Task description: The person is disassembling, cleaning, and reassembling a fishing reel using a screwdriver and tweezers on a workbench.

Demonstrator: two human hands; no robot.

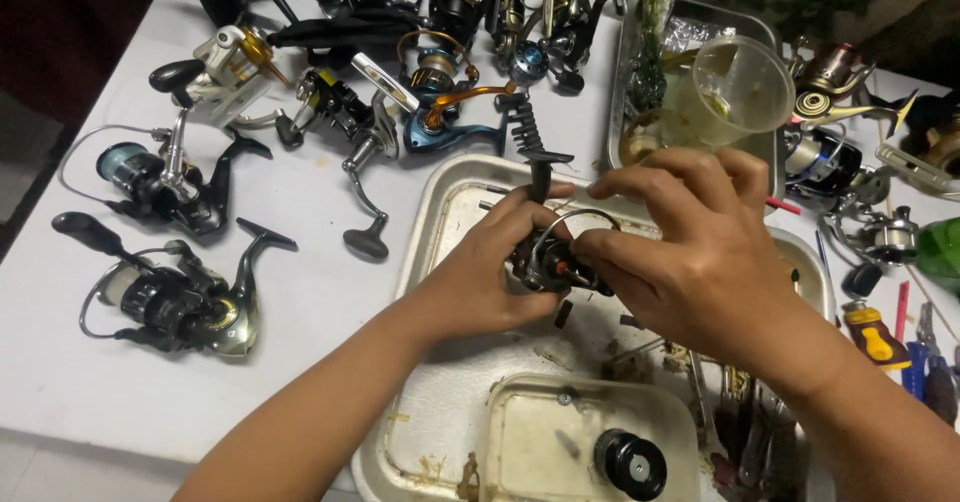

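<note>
1. The white desk (300,202) carries a spread of fishing reels (175,302) along its left and back, laid apart so each stays reachable
2. A white tray (440,212) sits under both hands – likely to catch small parts
3. A small tub (520,432) inside it holds a black spool (630,464)
4. The left hand (490,282) clenches a black spinning reel (550,262) over the tray, steadying it
5. The right hand (700,252) pinches the reel's front, fingers closed on it

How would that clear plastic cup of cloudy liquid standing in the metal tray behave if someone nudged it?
The clear plastic cup would probably tip easily: it looks tall, thin-walled and narrower at its base. Its cloudy liquid could slosh into the metal tray. The walls likely flex if squeezed. It stands just beyond the right hand, so a bump seems possible.
</note>
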